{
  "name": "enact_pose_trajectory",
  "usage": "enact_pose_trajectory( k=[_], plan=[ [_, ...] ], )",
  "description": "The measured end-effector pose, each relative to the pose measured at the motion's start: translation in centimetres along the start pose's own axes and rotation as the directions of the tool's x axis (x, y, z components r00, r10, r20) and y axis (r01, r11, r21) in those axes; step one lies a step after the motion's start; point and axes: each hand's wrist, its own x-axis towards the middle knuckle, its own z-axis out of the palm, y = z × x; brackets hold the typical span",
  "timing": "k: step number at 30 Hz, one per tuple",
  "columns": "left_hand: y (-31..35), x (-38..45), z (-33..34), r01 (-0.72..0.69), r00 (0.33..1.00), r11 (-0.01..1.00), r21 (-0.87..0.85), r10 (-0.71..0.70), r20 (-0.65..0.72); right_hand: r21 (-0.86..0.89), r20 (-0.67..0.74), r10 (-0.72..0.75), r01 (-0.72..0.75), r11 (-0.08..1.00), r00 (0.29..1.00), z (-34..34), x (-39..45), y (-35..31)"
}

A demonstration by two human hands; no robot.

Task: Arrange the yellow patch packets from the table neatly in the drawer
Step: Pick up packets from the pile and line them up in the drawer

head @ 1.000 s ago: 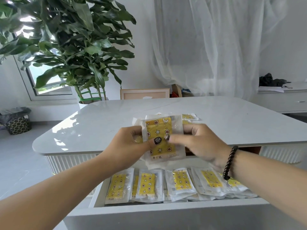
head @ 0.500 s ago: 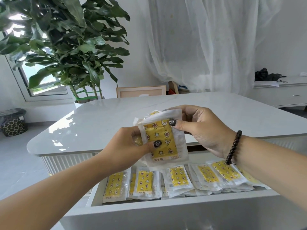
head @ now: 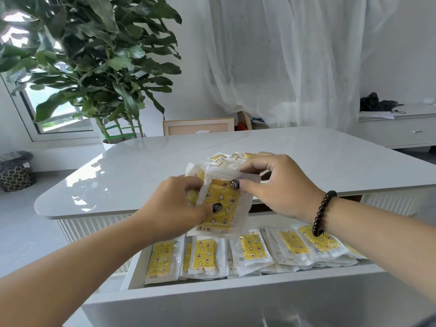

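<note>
A small stack of yellow patch packets [head: 221, 208] in clear wrappers hangs above the table's front edge. My left hand [head: 172, 208] grips its left side, thumb across the front packet. My right hand [head: 276, 185] pinches the top edge of the front packet between thumb and fingers. Below, the open white drawer [head: 236, 300] holds several yellow packets [head: 205, 256] laid in overlapping rows. A few more loose packets [head: 226, 158] lie on the table behind my hands, partly hidden.
The white table top [head: 141, 175] spreads out behind the drawer. A large potted plant [head: 94, 67] stands at the back left, a wooden frame [head: 198, 126] behind the table, a white sideboard [head: 401, 128] at the right, a patterned basket [head: 16, 175] on the floor.
My right hand has moved up from the middle of the stack to its top edge and now pinches the front packet there. The view has dropped closer to the drawer.
</note>
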Motion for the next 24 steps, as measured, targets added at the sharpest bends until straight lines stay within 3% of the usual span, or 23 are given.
enact_pose_trajectory(
  k=[5,12,18,22,24],
  plan=[
    [0.03,-0.11,-0.09,-0.005,0.999,0.999,0.052,0.003,0.037,-0.085,-0.028,-0.053,0.051,0.995,0.998,0.32,0.0,-0.11],
    [0.2,-0.55,-0.12,-0.022,0.998,0.998,0.065,0.018,0.06,-0.016,0.052,-0.059,0.06,0.998,0.997,0.37,-0.3,-0.63],
    [0.15,-0.54,-0.44,0.042,0.997,0.987,-0.156,-0.032,0.065,0.256,0.009,0.043,-0.043,0.966,0.999,-0.07,0.11,-0.53],
    [0.44,-0.66,-0.59,0.067,0.993,0.95,-0.305,-0.034,0.11,0.524,-0.039,0.186,-0.138,0.84,0.982,-0.22,0.34,-0.07],
    [0.48,-0.73,-0.37,0.055,0.993,0.942,-0.332,-0.016,0.12,0.569,-0.07,0.22,-0.142,0.81,0.973,-0.48,0.57,0.21]
  ],
)
